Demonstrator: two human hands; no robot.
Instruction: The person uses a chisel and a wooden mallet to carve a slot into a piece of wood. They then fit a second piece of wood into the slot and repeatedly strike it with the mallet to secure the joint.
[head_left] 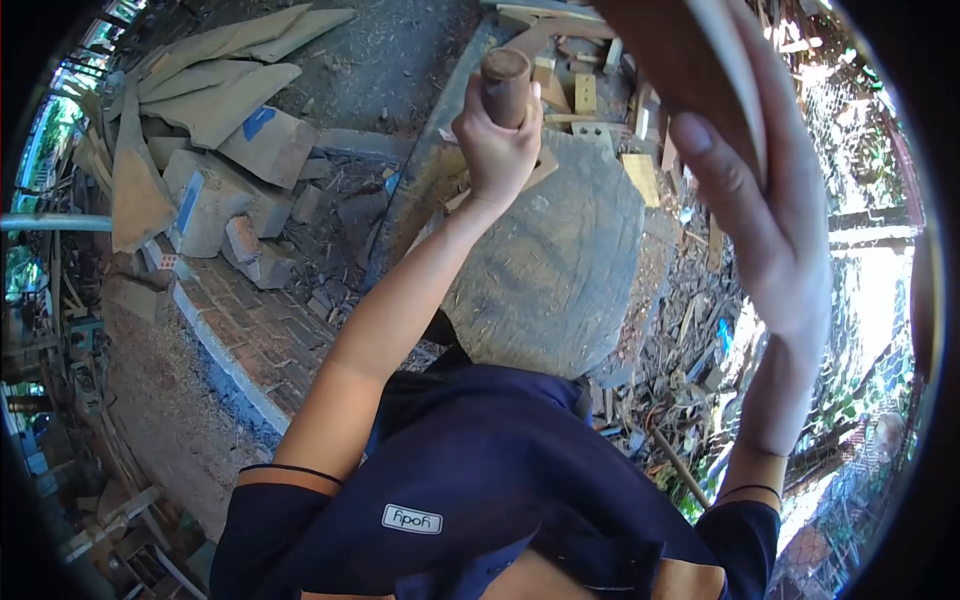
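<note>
My left hand [503, 145] is closed around a round wooden handle [505, 85], whose blunt end points up at me; whatever lies below the fist is hidden. My right hand [765, 220] is raised close to the camera, gripping a brown wooden piece [680, 60] between thumb and fingers. That piece runs out of the top of the view, so its full shape cannot be seen. Under my left forearm is a worn, many-sided wooden block [550, 260] with a scratched top.
Wood offcuts [585, 95] and a yellowish wood block [640, 180] lie beyond the worn block. Rough-cut boards [220, 100] are piled at the upper left, near a low brick edge [250, 340]. Wire mesh [860, 320] stands on the right, above scattered chips and a stick [680, 465].
</note>
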